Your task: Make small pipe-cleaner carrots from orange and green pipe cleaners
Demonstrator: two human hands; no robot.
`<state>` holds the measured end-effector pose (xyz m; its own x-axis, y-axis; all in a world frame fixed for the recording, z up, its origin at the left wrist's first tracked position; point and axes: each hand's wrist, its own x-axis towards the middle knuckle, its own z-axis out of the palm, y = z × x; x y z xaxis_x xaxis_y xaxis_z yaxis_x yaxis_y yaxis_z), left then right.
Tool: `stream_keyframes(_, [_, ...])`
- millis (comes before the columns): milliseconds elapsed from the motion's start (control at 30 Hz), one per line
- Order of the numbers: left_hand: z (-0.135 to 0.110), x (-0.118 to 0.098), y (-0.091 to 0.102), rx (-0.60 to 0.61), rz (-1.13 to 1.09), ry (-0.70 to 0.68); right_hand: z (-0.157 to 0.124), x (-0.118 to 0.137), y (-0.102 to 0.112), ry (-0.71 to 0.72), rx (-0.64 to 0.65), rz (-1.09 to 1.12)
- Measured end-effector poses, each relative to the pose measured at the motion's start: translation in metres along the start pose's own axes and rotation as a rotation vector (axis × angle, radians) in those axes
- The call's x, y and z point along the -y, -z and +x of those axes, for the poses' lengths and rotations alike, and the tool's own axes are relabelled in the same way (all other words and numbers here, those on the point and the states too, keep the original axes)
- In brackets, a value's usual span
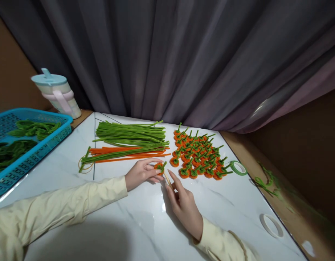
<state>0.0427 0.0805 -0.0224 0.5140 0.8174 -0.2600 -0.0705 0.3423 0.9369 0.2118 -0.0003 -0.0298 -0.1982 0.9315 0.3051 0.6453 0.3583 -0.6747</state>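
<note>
My left hand (141, 173) pinches a small pipe-cleaner persimmon (159, 166), orange with a green top and a short green stem. Close to its right side, my right hand (185, 206) grips a thin pale wooden stick (168, 179), its tip pointing up toward the persimmon. Whether the tip touches it I cannot tell. Behind and to the right, several similar pipe-cleaner persimmons (198, 154) sit in a tight group on the white marbled table (145, 224). Beyond my left hand lie a bundle of green pipe cleaners (129, 133) and some orange pipe cleaners (121, 154).
A blue basket (54, 136) with green pipe-cleaner pieces stands at the left, near a lidded cup (60, 92). Green tape (239, 168) and a white tape ring (271, 225) lie at the right. Green scraps (266, 183) lie past the table's edge. A grey curtain (167, 61) hangs behind.
</note>
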Motion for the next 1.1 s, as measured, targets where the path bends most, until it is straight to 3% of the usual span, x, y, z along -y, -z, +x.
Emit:
stream_keyframes(300, [0.002, -0.003, 0.002, -0.050, -0.165, 0.008, 0.001, -0.004, -0.001, -0.081, -0.018, -0.088])
stream_keyframes(533, [0.000, -0.002, 0.001, -0.003, -0.086, -0.049, 0.003, -0.004, 0.001, -0.074, -0.076, -0.109])
stream_keyframes(667, [-0.002, 0.001, -0.001, 0.048, 0.021, -0.081, 0.007, -0.006, 0.003, 0.055, -0.155, -0.040])
stream_keyframes(867, [-0.007, 0.004, -0.004, 0.096, 0.092, -0.069, 0.009, -0.007, 0.002, 0.207, -0.146, 0.029])
stream_keyframes(1100, [-0.010, 0.005, -0.005, 0.153, 0.171, -0.120, 0.006, -0.012, 0.005, 0.480, -0.120, -0.235])
